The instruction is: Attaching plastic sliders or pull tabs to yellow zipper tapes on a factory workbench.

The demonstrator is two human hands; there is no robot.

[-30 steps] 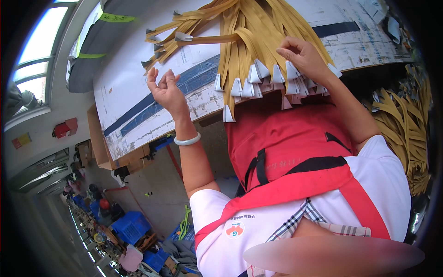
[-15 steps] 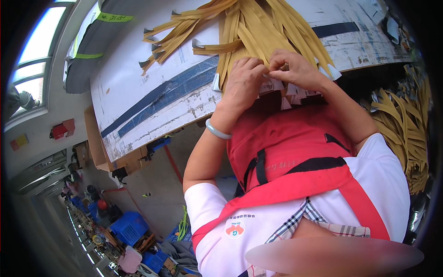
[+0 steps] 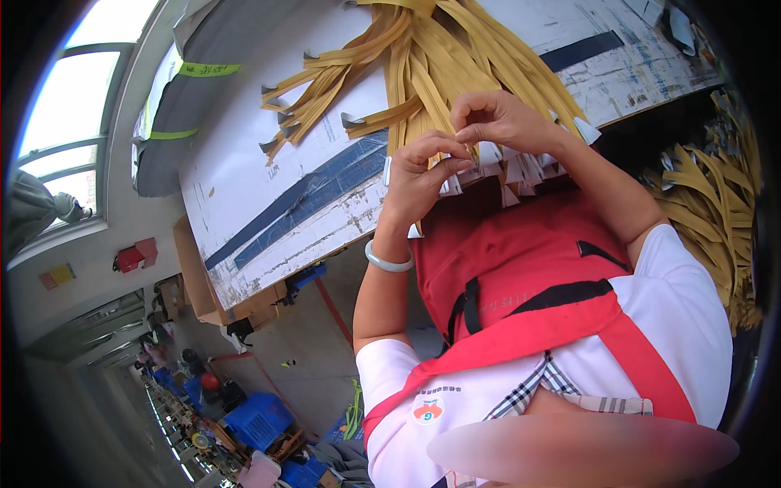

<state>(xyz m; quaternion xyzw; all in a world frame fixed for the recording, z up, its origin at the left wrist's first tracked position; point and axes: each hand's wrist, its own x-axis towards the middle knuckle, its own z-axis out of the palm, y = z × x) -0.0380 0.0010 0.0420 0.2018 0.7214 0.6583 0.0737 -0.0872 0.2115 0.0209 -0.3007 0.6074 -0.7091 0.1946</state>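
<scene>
Long mustard-yellow zipper strips point(image 3: 423, 77) lie in a thick bundle on the table, with whitish tabs at their near ends hanging over its front edge. Above those ends, my left hand point(image 3: 423, 167) is closed, thumb against fingers. Just beyond it to the right, my right hand point(image 3: 500, 120) pinches with thumb and forefinger, close to the left fingertips. Whatever is between the fingers of either hand is too small or hidden to make out. Several strips with grey ends fan out to the left of the bundle.
The white, scuffed table point(image 3: 244, 195) carries dark blue tape bands point(image 3: 317, 191). More yellow strips point(image 3: 716, 211) hang in a heap at my right. A cardboard box point(image 3: 195, 272) stands under the table's left side. Blue crates point(image 3: 259, 419) are on the floor at lower left.
My left hand has come down toward me, its thumb now lower and away from the right hand's. My right hand stays pinched in nearly the same place. The whole view has shifted slightly.
</scene>
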